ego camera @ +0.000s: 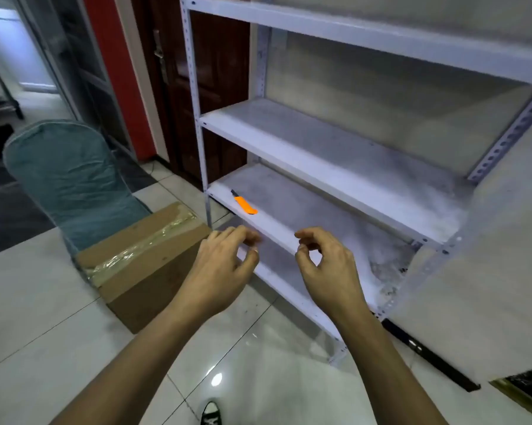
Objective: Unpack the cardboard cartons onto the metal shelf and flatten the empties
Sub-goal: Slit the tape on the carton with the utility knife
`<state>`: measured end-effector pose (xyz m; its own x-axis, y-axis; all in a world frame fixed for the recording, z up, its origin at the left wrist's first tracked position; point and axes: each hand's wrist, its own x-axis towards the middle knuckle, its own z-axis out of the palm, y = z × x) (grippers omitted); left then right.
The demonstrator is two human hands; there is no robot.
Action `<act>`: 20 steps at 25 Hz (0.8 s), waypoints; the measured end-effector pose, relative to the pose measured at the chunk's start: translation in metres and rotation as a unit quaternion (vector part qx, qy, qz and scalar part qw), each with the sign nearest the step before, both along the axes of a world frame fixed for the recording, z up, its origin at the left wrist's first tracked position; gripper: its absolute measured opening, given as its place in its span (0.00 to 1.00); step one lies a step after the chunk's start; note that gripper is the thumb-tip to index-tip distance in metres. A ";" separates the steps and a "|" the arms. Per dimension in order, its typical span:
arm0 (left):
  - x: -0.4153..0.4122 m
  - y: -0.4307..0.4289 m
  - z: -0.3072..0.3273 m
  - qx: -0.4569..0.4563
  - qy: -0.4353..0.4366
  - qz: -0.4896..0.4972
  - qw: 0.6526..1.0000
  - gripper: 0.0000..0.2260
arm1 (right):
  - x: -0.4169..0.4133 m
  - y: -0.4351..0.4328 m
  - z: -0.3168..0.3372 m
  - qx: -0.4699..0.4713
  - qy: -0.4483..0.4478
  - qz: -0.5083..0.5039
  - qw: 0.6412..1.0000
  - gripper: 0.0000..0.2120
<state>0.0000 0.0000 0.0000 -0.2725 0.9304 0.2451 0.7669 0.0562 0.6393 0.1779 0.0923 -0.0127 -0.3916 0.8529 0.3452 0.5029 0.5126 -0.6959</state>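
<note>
— Left grip (224, 265) and right grip (329, 268): what are they on?
— Nothing that I can see. Both hang in front of the metal shelf (319, 179), fingers loosely curled, thumbs a little apart from the fingertips, palms empty.
— Touching the shelf?
— The left fingertips (243, 234) lie right at the front edge of the second board from the bottom. They are blurred, so I cannot tell whether they touch it. The right grip is just before the same edge, thumb and forefinger close together with nothing between them.
— And the carton?
— One cardboard carton (154, 280) stands on the tiled floor (28, 302), just left of the shelf's foot and near the left grip. Its top flaps are closed under clear tape (142, 243).
— Anything on the shelf?
— An orange utility knife (245, 205) lies near the front left of that second board.
— Around it?
— A chair in a teal cover (71, 179) stands right behind the carton. A black shoe (211, 414) shows at the bottom edge.
</note>
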 end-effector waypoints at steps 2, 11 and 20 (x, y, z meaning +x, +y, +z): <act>-0.010 -0.001 -0.002 0.004 0.010 0.011 1.000 0.07 | -0.013 0.005 -0.001 -0.008 0.002 0.010 1.000 0.09; -0.090 0.002 -0.024 -0.041 -0.022 0.122 0.991 0.08 | -0.122 0.040 -0.023 -0.036 -0.026 0.117 0.992 0.09; -0.179 0.001 -0.036 -0.054 -0.055 0.202 0.976 0.08 | -0.236 0.067 -0.036 -0.070 -0.057 0.189 0.978 0.11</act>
<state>-0.1792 0.0012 -0.0355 -0.6415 0.7604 0.1008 0.5954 0.4107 0.6905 -0.0585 0.1591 -0.0483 -0.7173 0.6754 0.1713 0.3746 0.5812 -0.7224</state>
